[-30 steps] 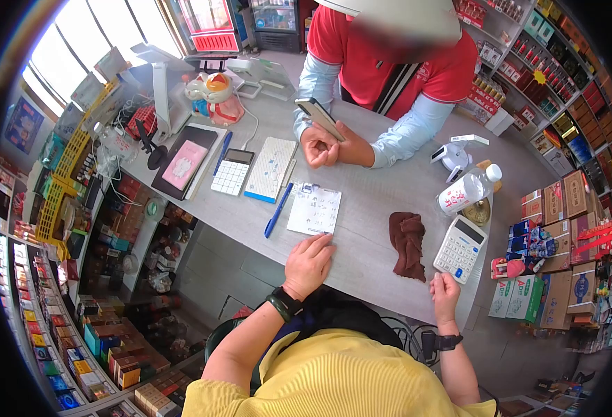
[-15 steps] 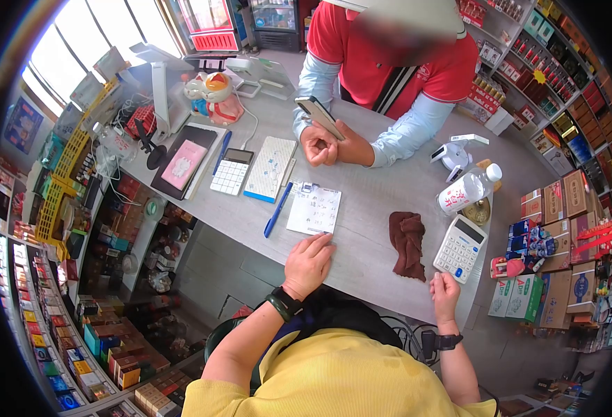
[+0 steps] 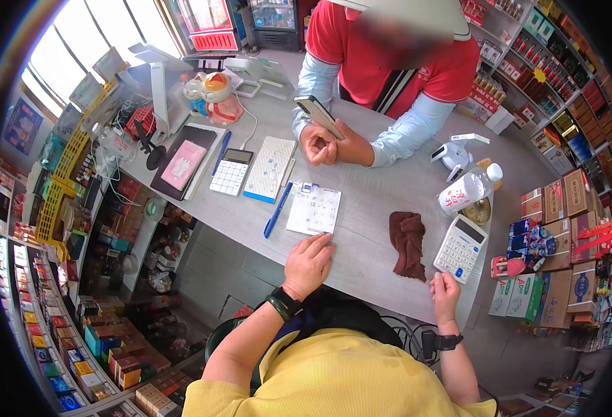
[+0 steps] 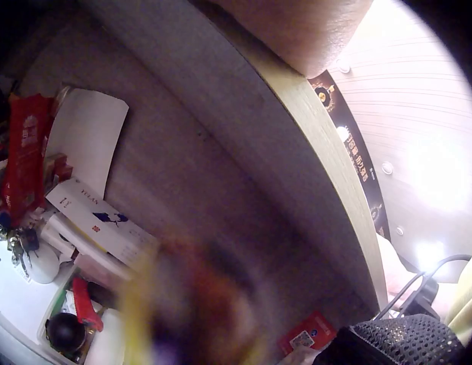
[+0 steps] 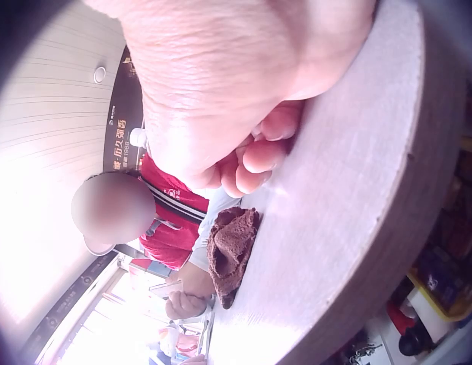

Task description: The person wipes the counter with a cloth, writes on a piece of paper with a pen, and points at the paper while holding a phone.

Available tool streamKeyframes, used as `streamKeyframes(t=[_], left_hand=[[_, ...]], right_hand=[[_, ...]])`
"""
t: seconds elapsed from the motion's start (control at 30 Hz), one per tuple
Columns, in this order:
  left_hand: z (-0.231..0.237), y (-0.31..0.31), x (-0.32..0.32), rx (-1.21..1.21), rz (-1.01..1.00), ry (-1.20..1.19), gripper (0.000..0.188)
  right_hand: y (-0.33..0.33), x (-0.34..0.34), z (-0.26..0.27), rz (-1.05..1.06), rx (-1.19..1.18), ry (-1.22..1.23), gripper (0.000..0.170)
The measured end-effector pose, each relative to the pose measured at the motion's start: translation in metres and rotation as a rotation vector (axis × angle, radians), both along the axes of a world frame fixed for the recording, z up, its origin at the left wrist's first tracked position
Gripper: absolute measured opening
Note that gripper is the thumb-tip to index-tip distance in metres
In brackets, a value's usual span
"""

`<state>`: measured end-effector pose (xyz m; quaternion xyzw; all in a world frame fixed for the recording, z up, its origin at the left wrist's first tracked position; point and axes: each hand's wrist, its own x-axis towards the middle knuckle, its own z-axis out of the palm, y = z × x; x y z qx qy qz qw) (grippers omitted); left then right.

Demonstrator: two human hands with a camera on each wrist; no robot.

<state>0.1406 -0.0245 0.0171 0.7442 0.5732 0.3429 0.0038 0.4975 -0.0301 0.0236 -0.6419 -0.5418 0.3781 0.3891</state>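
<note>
Lying just beyond relaxed left grip: paper; beyond curled right grip: calculator.

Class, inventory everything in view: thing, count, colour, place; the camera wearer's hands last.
Counter: 1, grey, centre
Note: 1, white, on counter
Pens: 2, blue, left of note
Calculators: 2, white, left and right
Cloth: 1, brown, beside right calculator
Bottles: 2, clear, left and right
Figurine: 1, multicoloured, far left
Booklet: 1, pink, on black folder
Other person: 1, red shirt, across counter
Phone: 1, beige, held by other person
Other goods: many, mixed, around
Left hand: 1, bare, below note
Right hand: 1, bare, near right calculator
</note>
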Motion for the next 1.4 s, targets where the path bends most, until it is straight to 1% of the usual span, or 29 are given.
streamKeyframes(t=[0.27, 0.33, 0.4, 0.47, 0.53, 0.6, 0.63, 0.67, 0.73, 0.77, 0.83, 0.93, 0.97, 1.0, 1.07, 1.1, 1.13, 1.2, 1.23, 1.27, 1.3, 1.33, 1.4], left_hand=[[-0.001, 0.001, 0.000, 0.007, -0.017, -0.034, 0.019], [-0.002, 0.001, 0.000, 0.031, -0.001, -0.009, 0.019], [-0.001, 0.003, -0.001, 0.026, 0.003, -0.010, 0.022], [0.002, 0.003, -0.005, 0.057, -0.024, -0.113, 0.025], [0.006, 0.001, -0.017, 0.051, 0.004, -0.104, 0.026], [0.012, 0.004, -0.033, 0.072, 0.298, -0.045, 0.030], [0.015, 0.005, -0.041, 0.065, 0.387, -0.023, 0.033], [0.016, 0.007, -0.050, 0.065, 0.382, -0.024, 0.033], [0.016, 0.012, -0.063, -0.006, 0.517, -0.037, 0.033], [0.015, 0.012, -0.067, -0.010, 0.510, -0.045, 0.033], [0.012, 0.014, -0.075, -0.151, 0.508, -0.028, 0.027], [0.012, 0.015, -0.077, -0.127, 0.534, -0.065, 0.022], [0.013, 0.013, -0.076, -0.135, 0.560, -0.134, 0.022], [0.015, 0.009, -0.073, -0.127, 0.557, -0.129, 0.022], [0.020, -0.009, -0.067, -0.118, 0.489, -0.310, 0.021], [0.029, -0.019, -0.057, -0.158, 0.407, -0.454, 0.023], [0.023, -0.028, -0.044, -0.231, 0.315, -0.682, 0.023], [0.059, -0.052, -0.003, -0.508, 0.076, -0.983, 0.023], [0.064, -0.061, 0.014, -0.645, -0.059, -1.164, 0.024], [0.082, -0.066, 0.030, -0.719, -0.180, -1.079, 0.023], [0.092, -0.070, 0.041, -0.867, -0.276, -1.076, 0.023], [0.096, -0.073, 0.051, -0.930, -0.373, -1.085, 0.024], [0.095, -0.071, 0.056, -0.890, -0.494, -0.826, 0.026]], right_hand=[[-0.001, 0.002, -0.002, -0.014, 0.014, 0.008, 0.030], [0.000, 0.002, -0.002, -0.004, 0.025, -0.014, 0.032], [0.001, 0.001, -0.002, 0.002, 0.025, 0.019, 0.032], [0.000, -0.001, -0.002, -0.014, 0.032, -0.016, 0.031], [0.000, -0.001, -0.002, -0.014, 0.039, -0.009, 0.031], [-0.001, -0.001, -0.002, -0.020, 0.061, -0.060, 0.031], [0.000, -0.003, -0.003, -0.025, 0.064, -0.059, 0.031], [0.000, -0.003, -0.003, -0.025, 0.063, -0.070, 0.031], [0.001, 0.000, -0.005, -0.031, 0.065, -0.092, 0.031], [0.001, 0.001, -0.011, -0.016, 0.090, -0.100, 0.031], [0.001, 0.002, -0.011, 0.007, 0.105, -0.091, 0.030], [0.000, 0.003, -0.010, 0.030, 0.078, -0.079, 0.029], [0.001, 0.002, -0.006, 0.047, 0.053, -0.029, 0.028], [0.003, 0.003, -0.001, 0.044, 0.060, -0.022, 0.028], [0.000, 0.001, 0.012, 0.070, -0.084, 0.133, 0.026], [-0.002, -0.004, 0.018, 0.063, -0.084, 0.149, 0.026], [-0.005, -0.011, 0.027, 0.126, -0.087, 0.221, 0.022], [-0.013, -0.035, 0.057, 0.269, -0.119, 0.325, 0.012], [-0.016, -0.050, 0.072, 0.369, -0.127, 0.461, 0.014], [-0.018, -0.061, 0.085, 0.371, -0.127, 0.465, 0.014], [-0.019, -0.070, 0.097, 0.510, -0.182, 0.499, 0.016], [-0.020, -0.078, 0.103, 0.649, -0.234, 0.531, 0.017], [-0.021, -0.085, 0.104, 0.636, -0.229, 0.501, 0.017]])
